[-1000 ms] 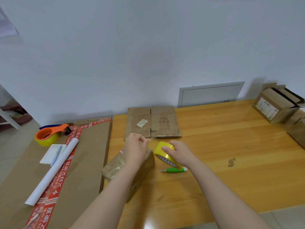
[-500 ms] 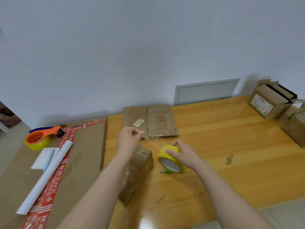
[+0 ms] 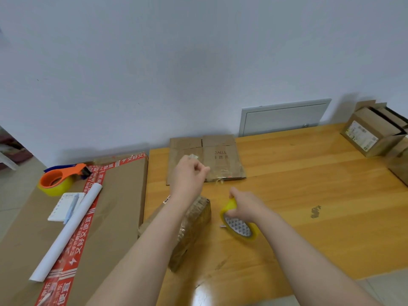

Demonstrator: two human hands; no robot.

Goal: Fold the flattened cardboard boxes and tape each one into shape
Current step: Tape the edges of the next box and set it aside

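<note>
A small folded cardboard box [image 3: 194, 226], wrapped in clear tape, lies on the wooden table [image 3: 309, 195] under my left forearm. My right hand [image 3: 245, 206] grips a yellow roll of clear tape [image 3: 239, 226] just right of the box. My left hand [image 3: 189, 173] is raised above the box's far end and pinches the free end of the tape, which stretches faintly between the two hands. A flattened cardboard box [image 3: 207, 160] lies against the wall behind my hands.
A large brown carton [image 3: 114, 217] with red printed tape stands left of the table. On it lie an orange tape dispenser [image 3: 59, 180], a white paper roll [image 3: 68, 230] and a notepad with a pen [image 3: 66, 206]. Assembled boxes [image 3: 371, 133] stand far right.
My hands have drawn apart: the left rose with the tape end, the right tilted the roll down and to the right. The green object under the roll is now hidden.
</note>
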